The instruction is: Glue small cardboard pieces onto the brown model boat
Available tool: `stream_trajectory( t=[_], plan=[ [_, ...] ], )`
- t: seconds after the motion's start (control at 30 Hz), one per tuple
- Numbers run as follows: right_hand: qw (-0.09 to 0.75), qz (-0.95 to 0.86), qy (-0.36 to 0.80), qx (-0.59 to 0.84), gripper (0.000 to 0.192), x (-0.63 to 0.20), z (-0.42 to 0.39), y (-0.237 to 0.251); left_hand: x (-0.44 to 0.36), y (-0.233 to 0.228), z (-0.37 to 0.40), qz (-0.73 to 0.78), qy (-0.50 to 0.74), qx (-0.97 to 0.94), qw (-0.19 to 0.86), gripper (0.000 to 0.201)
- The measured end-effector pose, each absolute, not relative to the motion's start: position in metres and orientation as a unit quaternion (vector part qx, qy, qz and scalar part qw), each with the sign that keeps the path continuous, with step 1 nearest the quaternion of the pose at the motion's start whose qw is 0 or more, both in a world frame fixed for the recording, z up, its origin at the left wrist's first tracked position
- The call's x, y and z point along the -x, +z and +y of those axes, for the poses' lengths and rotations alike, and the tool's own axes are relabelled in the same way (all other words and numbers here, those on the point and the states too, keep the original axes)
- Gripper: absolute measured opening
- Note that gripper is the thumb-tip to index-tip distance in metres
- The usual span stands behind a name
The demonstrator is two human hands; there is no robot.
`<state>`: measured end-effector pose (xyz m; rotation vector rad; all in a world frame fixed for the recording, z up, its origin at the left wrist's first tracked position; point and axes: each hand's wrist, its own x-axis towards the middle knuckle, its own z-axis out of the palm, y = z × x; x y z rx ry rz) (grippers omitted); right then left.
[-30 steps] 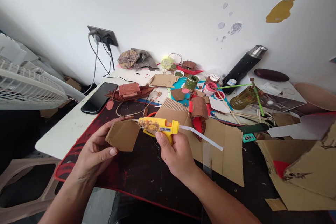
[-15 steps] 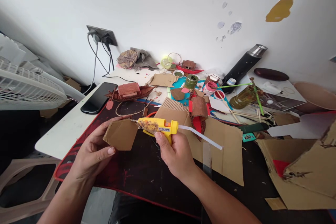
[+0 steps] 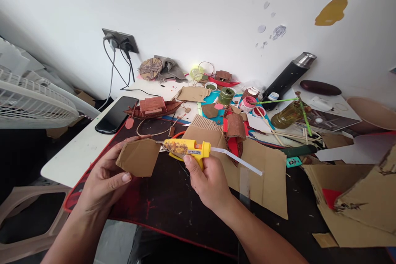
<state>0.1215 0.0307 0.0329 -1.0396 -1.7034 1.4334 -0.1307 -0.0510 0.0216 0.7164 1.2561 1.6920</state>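
Note:
My left hand grips a small cut piece of cardboard, its thumb along the lower left edge and the fingers behind. In my right hand is a yellow glue gun, held by its handle, with dried brown residue on its barrel. The gun's nozzle points left at the upper right corner of the cardboard piece; whether it touches, I cannot tell. A bent white glue stick sticks out of the gun's back. Behind the gun lies a larger cardboard sheet with a red and brown model boat on it.
A brown model boat and a phone lie at the back left. Paint jars, a glass jar and a black flask stand farther back. Folded cardboard is at the right, a fan at the left.
My left hand has shifted slightly left with the cardboard piece, which is turned a little. The glue gun in my right hand has hardly moved.

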Motion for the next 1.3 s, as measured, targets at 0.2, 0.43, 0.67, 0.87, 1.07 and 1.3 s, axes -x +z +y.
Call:
stream_trajectory(
  t=[0.2, 0.43, 0.67, 0.87, 1.07, 1.3],
  plan=[
    [0.34, -0.651, 0.553, 0.393, 0.058, -0.121, 0.031, 0.033, 0.129, 0.023, -0.049, 0.504, 0.692, -0.278, 0.436, 0.079],
    [0.346, -0.654, 0.548, 0.39, 0.058, -0.12, 0.032, 0.034, 0.128, 0.02, -0.046, 0.529, 0.657, -0.302, 0.444, 0.082],
    [0.338, -0.65, 0.557, 0.392, 0.057, -0.122, 0.032, 0.032, 0.126, 0.025, -0.047, 0.526, 0.669, -0.296, 0.433, 0.079],
    [0.341, -0.644, 0.562, 0.392, 0.058, -0.122, 0.033, 0.031, 0.125, 0.029, -0.046, 0.523, 0.685, -0.287, 0.419, 0.078],
    [0.335, -0.645, 0.561, 0.397, 0.058, -0.122, 0.032, 0.031, 0.125, 0.03, -0.045, 0.524, 0.686, -0.286, 0.415, 0.08],
    [0.332, -0.647, 0.559, 0.398, 0.056, -0.122, 0.032, 0.032, 0.126, 0.029, -0.047, 0.525, 0.687, -0.288, 0.413, 0.081]
  ],
)
